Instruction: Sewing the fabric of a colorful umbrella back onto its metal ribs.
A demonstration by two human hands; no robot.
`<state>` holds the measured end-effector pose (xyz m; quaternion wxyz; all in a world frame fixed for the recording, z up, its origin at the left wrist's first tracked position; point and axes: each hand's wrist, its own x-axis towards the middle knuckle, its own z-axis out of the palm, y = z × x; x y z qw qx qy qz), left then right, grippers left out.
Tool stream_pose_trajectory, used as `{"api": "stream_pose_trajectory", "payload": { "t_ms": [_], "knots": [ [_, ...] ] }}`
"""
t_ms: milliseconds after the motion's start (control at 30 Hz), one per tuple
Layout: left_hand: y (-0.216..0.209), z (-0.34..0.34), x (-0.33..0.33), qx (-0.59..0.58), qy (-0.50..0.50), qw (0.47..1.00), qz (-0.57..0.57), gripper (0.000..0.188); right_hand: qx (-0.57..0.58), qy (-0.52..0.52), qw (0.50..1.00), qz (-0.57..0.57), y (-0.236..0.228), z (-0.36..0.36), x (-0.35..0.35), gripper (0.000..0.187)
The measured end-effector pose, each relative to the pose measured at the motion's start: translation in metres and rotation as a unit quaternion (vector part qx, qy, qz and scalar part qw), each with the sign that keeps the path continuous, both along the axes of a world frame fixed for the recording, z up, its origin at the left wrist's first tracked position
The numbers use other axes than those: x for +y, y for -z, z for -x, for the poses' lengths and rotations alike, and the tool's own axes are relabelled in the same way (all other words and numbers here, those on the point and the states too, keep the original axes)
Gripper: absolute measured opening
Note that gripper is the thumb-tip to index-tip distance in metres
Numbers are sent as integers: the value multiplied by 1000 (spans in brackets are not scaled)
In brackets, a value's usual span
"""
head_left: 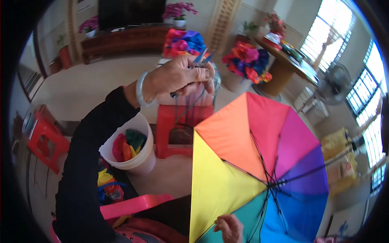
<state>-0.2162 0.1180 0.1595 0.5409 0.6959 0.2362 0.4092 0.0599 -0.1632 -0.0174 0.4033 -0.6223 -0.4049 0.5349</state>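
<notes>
My left hand (pixel 184 77), with a pale bangle at the wrist and a black sleeve, is raised at the upper middle. Its fingers are closed round a pair of small scissors (pixel 201 58) whose blades point up. An open rainbow umbrella (pixel 227 182) fills the lower right, its inside with black ribs and shaft facing me. At the bottom my right hand (pixel 229 229) lies over the green panel, by the seam with the yellow one. Its fingers are bent together, and I cannot see what is between them.
A red stool (pixel 172 143) stands beyond the umbrella. To its left is a white bucket (pixel 142 156) with coloured cloth. Bundles of bright cloth (pixel 247 65) sit farther back. A fan (pixel 335 81) stands right, another red stool (pixel 46 139) left.
</notes>
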Motion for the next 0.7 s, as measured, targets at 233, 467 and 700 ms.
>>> {"api": "stream_pose_trajectory", "payload": {
  "t_ms": [233,467,700],
  "knots": [
    [19,-79,-42,33,154,987,37,9,-216,9,954,-209,-104,-18,50,1],
    [37,-111,-64,26,240,970,2,10,52,42,959,-275,-116,16,98,14],
    [55,-110,-62,3,166,981,100,14,172,67,937,-296,-91,9,108,9]
  ]
}}
